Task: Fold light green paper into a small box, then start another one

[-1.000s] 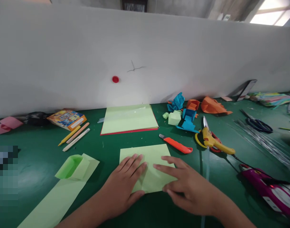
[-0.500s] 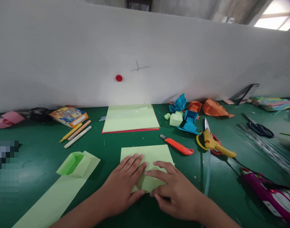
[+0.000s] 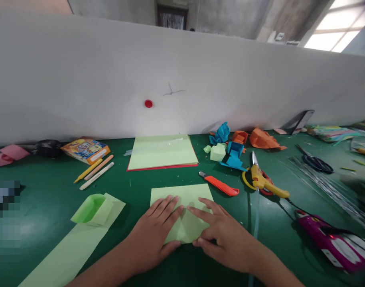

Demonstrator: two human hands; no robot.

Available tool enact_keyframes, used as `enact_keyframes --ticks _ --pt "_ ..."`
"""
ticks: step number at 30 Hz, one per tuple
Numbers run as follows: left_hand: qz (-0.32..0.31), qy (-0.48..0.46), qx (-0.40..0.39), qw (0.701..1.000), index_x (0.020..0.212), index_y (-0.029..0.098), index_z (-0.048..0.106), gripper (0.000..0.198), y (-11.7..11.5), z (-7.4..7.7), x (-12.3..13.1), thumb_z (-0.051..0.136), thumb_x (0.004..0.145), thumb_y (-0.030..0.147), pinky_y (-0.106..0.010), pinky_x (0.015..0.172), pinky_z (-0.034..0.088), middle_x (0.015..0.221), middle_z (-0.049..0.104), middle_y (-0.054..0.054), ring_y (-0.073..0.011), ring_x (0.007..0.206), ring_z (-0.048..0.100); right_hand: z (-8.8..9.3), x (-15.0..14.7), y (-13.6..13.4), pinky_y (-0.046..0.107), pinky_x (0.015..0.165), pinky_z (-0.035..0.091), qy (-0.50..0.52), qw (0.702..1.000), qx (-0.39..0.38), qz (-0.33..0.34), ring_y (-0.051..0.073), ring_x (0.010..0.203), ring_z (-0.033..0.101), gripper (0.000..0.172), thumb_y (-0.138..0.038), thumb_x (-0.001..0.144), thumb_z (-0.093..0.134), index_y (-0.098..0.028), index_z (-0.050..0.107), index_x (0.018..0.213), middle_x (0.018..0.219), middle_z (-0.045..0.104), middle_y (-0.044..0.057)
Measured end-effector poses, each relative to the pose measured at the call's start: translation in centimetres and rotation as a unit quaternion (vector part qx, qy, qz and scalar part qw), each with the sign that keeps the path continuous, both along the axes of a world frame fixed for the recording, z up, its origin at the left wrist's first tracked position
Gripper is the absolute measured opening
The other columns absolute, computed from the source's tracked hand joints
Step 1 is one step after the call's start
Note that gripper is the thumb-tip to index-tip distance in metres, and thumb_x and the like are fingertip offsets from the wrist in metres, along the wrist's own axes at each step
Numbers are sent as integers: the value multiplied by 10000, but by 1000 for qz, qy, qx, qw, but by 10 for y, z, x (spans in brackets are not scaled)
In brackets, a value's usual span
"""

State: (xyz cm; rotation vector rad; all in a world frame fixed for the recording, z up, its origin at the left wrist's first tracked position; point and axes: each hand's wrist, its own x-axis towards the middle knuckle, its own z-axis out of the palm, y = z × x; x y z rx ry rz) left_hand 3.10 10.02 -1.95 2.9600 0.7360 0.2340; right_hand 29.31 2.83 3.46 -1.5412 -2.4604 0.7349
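Green paper (image 3: 182,193) lies flat on the table (image 3: 134,187) just ahead of you at 12 o'clock, its near part under both hands. Over the last second your right hand (image 3: 222,237) has slid in toward your left hand (image 3: 154,235), so the pressing seems gathered on the diagonal fold between them. Both rest fingers outstretched, slightly apart, clamping nothing. The sheet is pale and squarish, creased at its near corner. An orange cutter (image 3: 219,184) sits at 1 o'clock, and a stack of green sheets (image 3: 162,151) farther off at 12.
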Motion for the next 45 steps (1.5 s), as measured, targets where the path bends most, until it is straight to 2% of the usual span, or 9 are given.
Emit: enact_keyframes --ticks 4,8,11,14,22,28,34,39,45 --pt "0 1 -2 1000 1653 242 234 754 0 1 -1 444 1030 612 -519 1251 283 1705 280 -101 -328 1558 289 4 5 1 613 1231 256 -2 1000 -23 -2 369 1576 203 269 -320 951 614 -270 819 784 1622 436 -63" --pt "0 -28 3 1000 1658 267 214 768 0 -1 -3 478 1021 603 -507 1253 291 1702 293 -89 -323 1550 309 7 13 2 626 1196 306 0 999 -42 14 386 1557 248 274 -306 950 619 -253 811 762 1550 541 -31" --pt "1 -30 8 1000 1652 263 241 759 0 -4 -4 489 1018 600 -503 1253 290 1702 292 -90 -323 1550 309 6 11 3 585 1178 339 12 998 -10 64 350 1509 361 253 -282 967 588 -268 835 913 1518 583 5" --pt "-1 -17 9 1000 1641 247 277 743 0 -4 -3 482 1021 601 -492 1260 277 1710 270 -85 -316 1556 296 0 1 2 552 1165 363 15 996 22 81 327 1484 402 270 -325 989 568 -301 819 1087 1576 519 4" --pt "0 6 4 1000 1637 225 289 719 -1 1 -2 433 1039 596 -508 1259 265 1702 283 -109 -330 1560 282 -2 -8 -4 627 1175 321 -21 999 18 35 369 1517 347 334 -420 1027 498 -352 825 1029 1609 466 -74" --pt "2 4 0 1000 1655 255 236 741 -1 0 -3 426 1034 613 -499 1271 249 1709 266 -101 -323 1564 274 10 12 -5 636 1157 348 -32 999 -16 -4 376 1549 283 326 -402 994 553 -307 836 866 1592 486 -50" --pt "8 31 -14 999 1654 252 236 769 0 3 -3 393 1025 665 -492 1281 215 1714 252 -106 -314 1570 259 17 39 -17 672 1126 389 -55 996 -26 -58 409 1523 330 414 -446 995 558 -272 797 706 1580 501 -57" --pt "12 48 -26 998 1649 225 256 749 0 7 0 318 1045 663 -503 1280 191 1720 218 -124 -313 1587 205 19 45 -25 697 1135 362 -57 993 -53 -89 400 1549 274 420 -489 1011 522 -306 824 783 1608 452 -85" --pt "19 66 -41 997 1651 206 244 762 -3 12 2 281 1048 671 -488 1286 164 1726 186 -128 -298 1597 169 8 57 -28 712 1176 294 -51 985 -73 -149 404 1558 246 410 -532 1013 499 -346 851 918 1659 358 -76"
